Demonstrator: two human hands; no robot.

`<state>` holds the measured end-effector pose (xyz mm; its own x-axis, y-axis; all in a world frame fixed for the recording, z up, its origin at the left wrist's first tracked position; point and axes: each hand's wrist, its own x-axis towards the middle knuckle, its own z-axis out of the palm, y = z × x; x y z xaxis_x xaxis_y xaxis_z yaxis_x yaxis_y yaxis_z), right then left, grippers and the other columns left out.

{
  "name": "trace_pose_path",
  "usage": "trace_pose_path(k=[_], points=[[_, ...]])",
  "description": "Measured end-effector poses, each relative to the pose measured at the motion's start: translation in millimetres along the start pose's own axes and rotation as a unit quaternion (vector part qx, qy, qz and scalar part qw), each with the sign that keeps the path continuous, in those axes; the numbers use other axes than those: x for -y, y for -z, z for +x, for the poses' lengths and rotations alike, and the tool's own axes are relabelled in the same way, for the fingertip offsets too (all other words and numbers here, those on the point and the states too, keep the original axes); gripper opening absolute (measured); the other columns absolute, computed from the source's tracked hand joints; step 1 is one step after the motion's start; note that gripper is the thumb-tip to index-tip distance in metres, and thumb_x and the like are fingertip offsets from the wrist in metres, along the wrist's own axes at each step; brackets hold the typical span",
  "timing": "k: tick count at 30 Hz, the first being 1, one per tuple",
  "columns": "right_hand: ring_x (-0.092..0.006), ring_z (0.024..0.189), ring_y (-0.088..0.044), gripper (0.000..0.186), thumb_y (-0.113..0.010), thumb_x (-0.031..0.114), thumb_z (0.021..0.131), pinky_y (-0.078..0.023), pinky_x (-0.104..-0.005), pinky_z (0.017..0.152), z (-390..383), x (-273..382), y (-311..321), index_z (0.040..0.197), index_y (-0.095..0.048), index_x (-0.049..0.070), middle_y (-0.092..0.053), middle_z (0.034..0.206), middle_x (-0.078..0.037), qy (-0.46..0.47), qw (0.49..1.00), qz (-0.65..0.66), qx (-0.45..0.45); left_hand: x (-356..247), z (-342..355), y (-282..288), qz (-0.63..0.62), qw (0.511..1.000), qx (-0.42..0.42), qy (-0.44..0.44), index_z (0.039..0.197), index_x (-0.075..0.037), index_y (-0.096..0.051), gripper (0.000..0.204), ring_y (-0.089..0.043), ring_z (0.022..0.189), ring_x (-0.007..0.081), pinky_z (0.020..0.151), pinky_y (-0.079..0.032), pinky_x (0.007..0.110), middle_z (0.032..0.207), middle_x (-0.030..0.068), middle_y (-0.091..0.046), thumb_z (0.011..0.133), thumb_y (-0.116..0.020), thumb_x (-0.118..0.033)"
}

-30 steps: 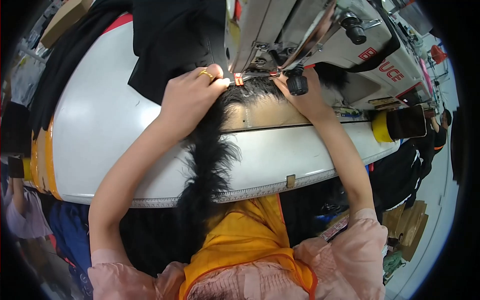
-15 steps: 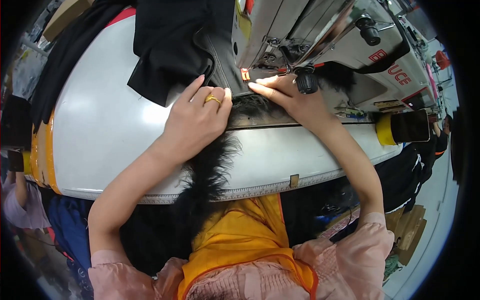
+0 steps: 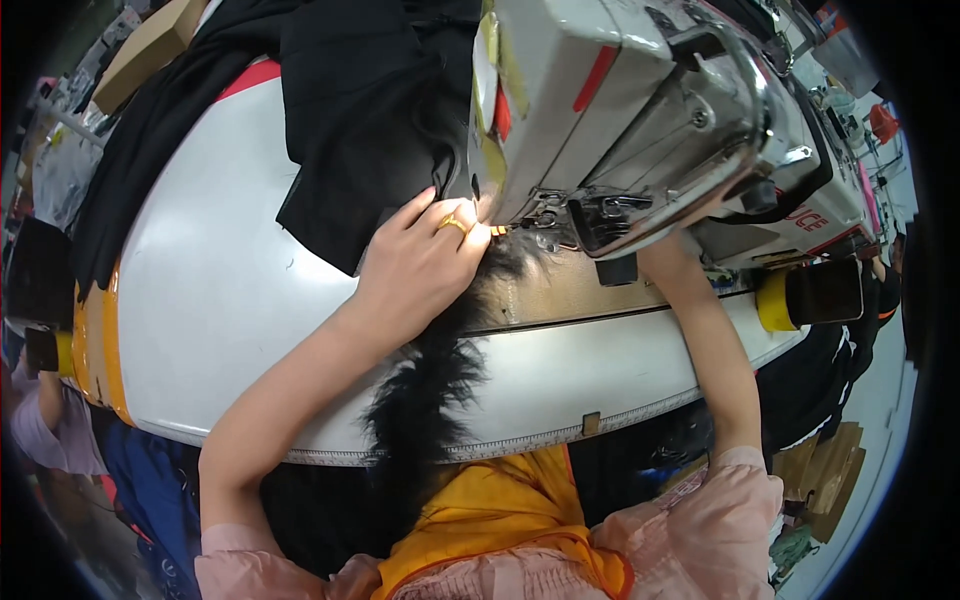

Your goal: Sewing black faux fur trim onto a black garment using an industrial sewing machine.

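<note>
Guiding black cloth [image 3: 370,150] and a feathery black trim [image 3: 420,390] in to the stitching point of a sewing machine [image 3: 560,110] — that seems to be the step in hand, with the two materials being brought together along one edge.

The left hand [image 3: 420,262] is grasping the cloth by that edge, its fingers bunching close together and its tips sitting right beside a small orange piece [image 3: 498,231] near the foot of the machine. A gold ring [image 3: 452,223] is showing on one finger. The right hand [image 3: 668,262] is reaching in behind the machine's head, which is hiding its fingers, so whether it is gripping anything cannot be told.

The cloth is lying on the white desk [image 3: 220,270], spreading up and away to the left of the machine. The trim is running from the stitching point, passing under the left hand and trailing over the near edge of the desk, where a ruler strip [image 3: 520,439] is following the curve. Its loose end is hanging toward the yellow apron [image 3: 500,505].

Judging from this, the next move is calling for light, even guiding — edges lining up, stray fibres lying clear of the seam, and fingertips staying clear of the needle area.
</note>
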<state>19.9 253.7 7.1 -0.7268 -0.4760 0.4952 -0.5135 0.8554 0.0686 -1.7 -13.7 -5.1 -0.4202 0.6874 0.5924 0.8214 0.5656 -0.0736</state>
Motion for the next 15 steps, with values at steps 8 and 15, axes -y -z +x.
trace_pose_path(k=[8, 15], points=[[-0.0326, 0.076, -0.056, 0.015, -0.051, 0.013, 0.082, -0.042, -0.0439, 0.081, 2.6, -14.9, -18.8, 0.084, -0.06, 0.001, -0.058, 0.077, -0.019, 0.064, 0.988, -0.089, -0.112, 2.7, 9.3, -5.4, 0.032, 0.999, -0.028, 0.006, 0.076, -0.005, -0.063, 0.009, -0.056, 0.087, 0.0168, 0.094, -0.044, 0.036, 0.081, 0.0051, -0.059, 0.07, -0.06, -0.012], [-0.0378, 0.11, -0.044, 0.029, -0.055, 0.013, 0.082, -0.026, -0.0531, 0.099, -3.4, -11.1, -13.4, 0.108, -0.057, 0.002, -0.053, 0.113, -0.018, -0.077, 0.995, 0.027, 0.066, 4.9, 12.3, -6.9, 0.023, 0.999, -0.032, -0.018, 0.081, -0.001, -0.067, 0.015, -0.054, 0.079, 0.0143, 0.101, -0.037, 0.043, 0.07, 0.0018, -0.056, 0.072, -0.062, -0.013]])
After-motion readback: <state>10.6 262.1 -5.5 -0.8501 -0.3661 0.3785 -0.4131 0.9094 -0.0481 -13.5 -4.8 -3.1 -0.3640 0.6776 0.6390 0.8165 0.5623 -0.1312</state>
